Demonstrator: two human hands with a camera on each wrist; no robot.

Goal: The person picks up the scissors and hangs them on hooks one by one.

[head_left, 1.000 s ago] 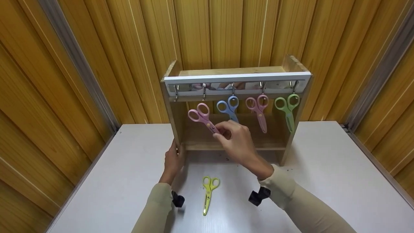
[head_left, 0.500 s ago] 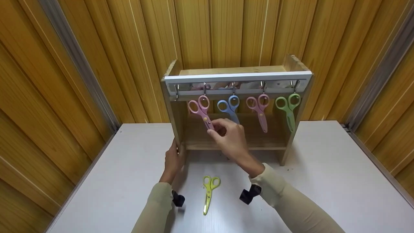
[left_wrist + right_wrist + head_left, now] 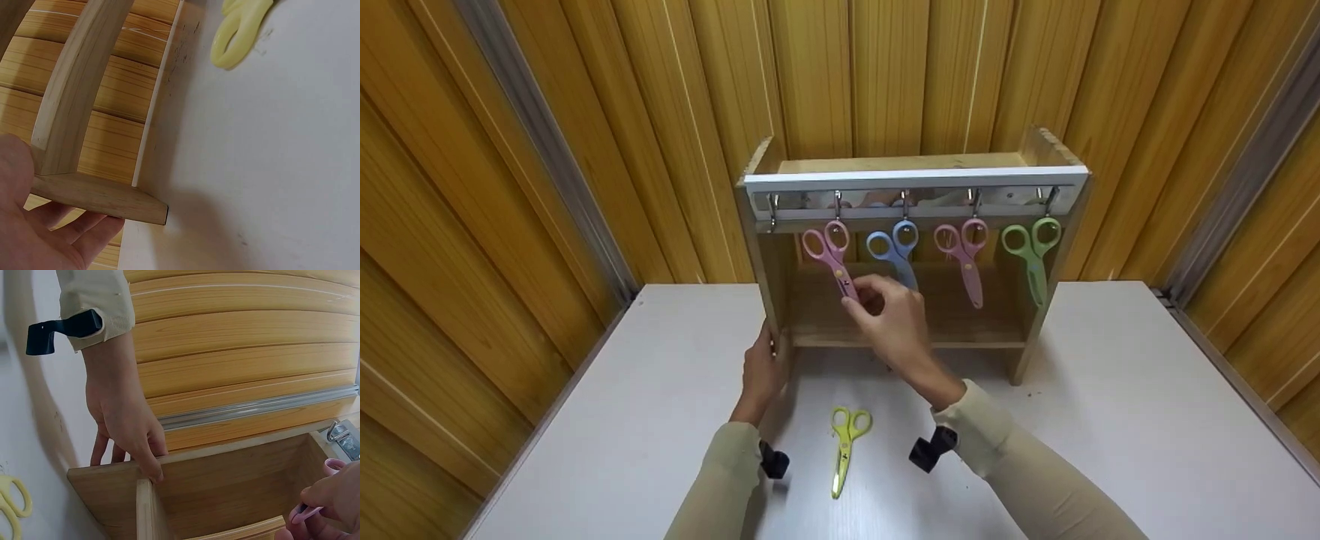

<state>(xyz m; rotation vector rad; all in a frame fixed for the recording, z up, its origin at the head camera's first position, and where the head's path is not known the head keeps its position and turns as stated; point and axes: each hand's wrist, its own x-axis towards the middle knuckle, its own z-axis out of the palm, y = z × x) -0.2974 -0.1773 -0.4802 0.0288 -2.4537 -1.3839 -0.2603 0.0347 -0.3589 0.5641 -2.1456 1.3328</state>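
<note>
Metal hooks (image 3: 905, 198) on the white front rail (image 3: 915, 180) of an open wooden rack (image 3: 975, 319) carry blue scissors (image 3: 897, 257), hanging pink scissors (image 3: 968, 264) and green scissors (image 3: 1036, 277), centre to right of the head view. Your right hand (image 3: 896, 319) pinches held pink scissors (image 3: 838, 271) by the blades, left of centre; one handle loop is at the second hook from the left. Your left hand (image 3: 760, 375) grips the rack's left side panel (image 3: 767, 289). Yellow scissors (image 3: 842, 454) lie lower centre, between your sleeves (image 3: 727, 454).

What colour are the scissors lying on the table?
Yellow scissors; they show best in the head view.
</note>
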